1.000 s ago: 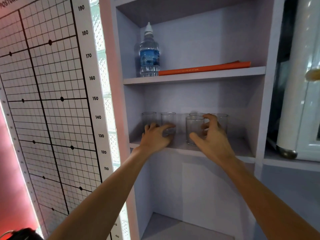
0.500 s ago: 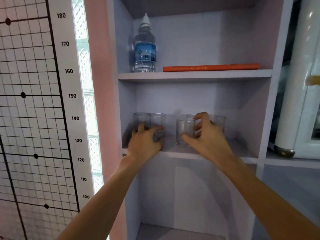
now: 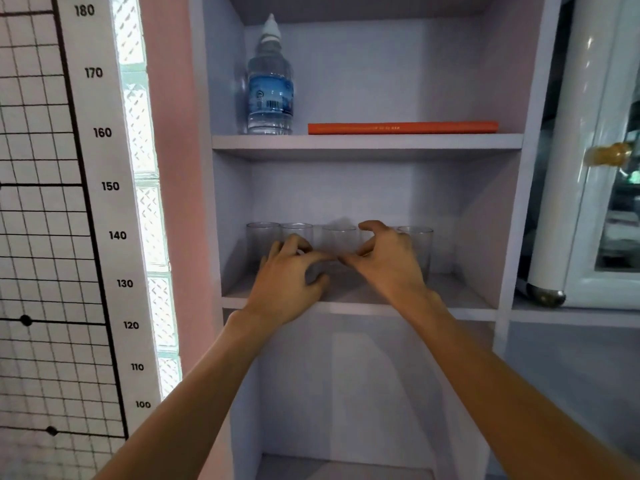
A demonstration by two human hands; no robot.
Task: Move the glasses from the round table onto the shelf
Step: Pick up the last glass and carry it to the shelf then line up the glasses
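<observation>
Your clear, straight-sided glasses (image 3: 263, 237) stand upright in a row along the back of the middle shelf (image 3: 460, 296), rims close together, running from the left wall towards the right. A strip of bare board lies between the row and the shelf's front edge, and there is open room at the right end beside the last glass (image 3: 415, 244). The board above carries a water bottle (image 3: 270, 84) and a flat orange book (image 3: 401, 127). Your left hand (image 3: 287, 285) curls loosely in front of the second glass; whether its grip touches it, you cannot tell. Your right hand (image 3: 388, 261) hangs half-open beside the middle glass (image 3: 339, 244), grasping nothing.
</observation>
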